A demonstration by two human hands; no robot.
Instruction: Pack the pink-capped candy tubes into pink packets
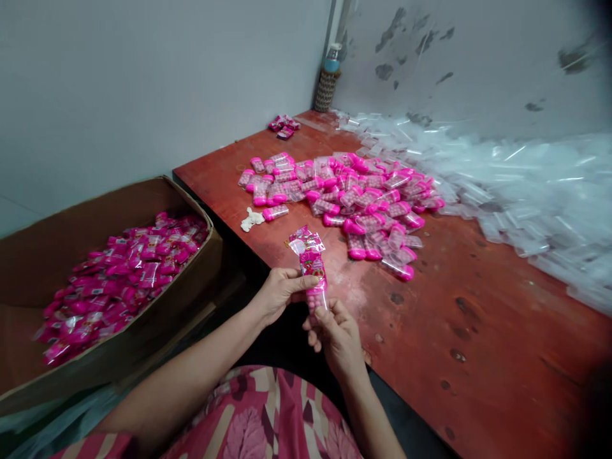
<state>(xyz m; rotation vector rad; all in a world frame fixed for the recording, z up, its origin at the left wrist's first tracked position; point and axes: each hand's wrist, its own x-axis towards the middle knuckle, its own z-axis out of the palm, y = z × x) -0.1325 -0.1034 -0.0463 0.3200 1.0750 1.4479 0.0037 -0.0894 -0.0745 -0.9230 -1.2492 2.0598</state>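
In front of my body, at the near edge of the red table (478, 331), my two hands hold one small clear candy container (317, 298) with pink balls inside. A printed pink plastic sleeve (312, 260) covers its upper part, and the sleeve's loose end sticks up beyond it. My left hand (277, 294) pinches the sleeve between thumb and fingers. Lower down, my right hand (342, 338) is closed around the container's bottom end. A pile of unsleeved candy containers (368, 197) with bright pink caps lies beyond my hands on the table.
On the left stands a cardboard box (191, 213) holding many pink sleeved containers (129, 277). Clear empty plastic containers (526, 191) are heaped along the right wall. A few pink sleeves (284, 125), a crumpled white scrap (252, 219) and a bottle in a woven holder (326, 89) lie farther back.
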